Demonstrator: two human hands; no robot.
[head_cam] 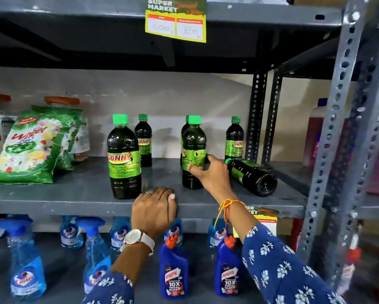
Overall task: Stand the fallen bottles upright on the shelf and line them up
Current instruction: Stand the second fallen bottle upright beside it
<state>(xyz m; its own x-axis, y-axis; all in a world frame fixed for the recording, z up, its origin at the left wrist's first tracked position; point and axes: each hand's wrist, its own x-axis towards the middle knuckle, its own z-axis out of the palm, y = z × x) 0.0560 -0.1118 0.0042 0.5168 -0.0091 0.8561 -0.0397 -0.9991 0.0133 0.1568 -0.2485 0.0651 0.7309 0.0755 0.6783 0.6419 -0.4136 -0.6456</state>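
Dark bottles with green caps and green labels stand on the grey shelf (74,194). One upright bottle (123,156) is at the front, left of centre. My right hand (212,174) grips another upright bottle (193,148) at its label. Directly behind that one, a further bottle is mostly hidden. Two more stand at the back, the back left bottle (143,139) and the back right bottle (234,139). A fallen bottle (253,176) lies on its side at the right, cap pointing left toward my right hand. My left hand (154,209) rests curled over the shelf's front edge.
Detergent packets (30,150) lean at the shelf's left. Blue spray bottles (26,260) and toilet cleaner bottles (174,268) fill the shelf below. A perforated metal post (337,128) stands at the right. A price tag (175,19) hangs from the shelf above.
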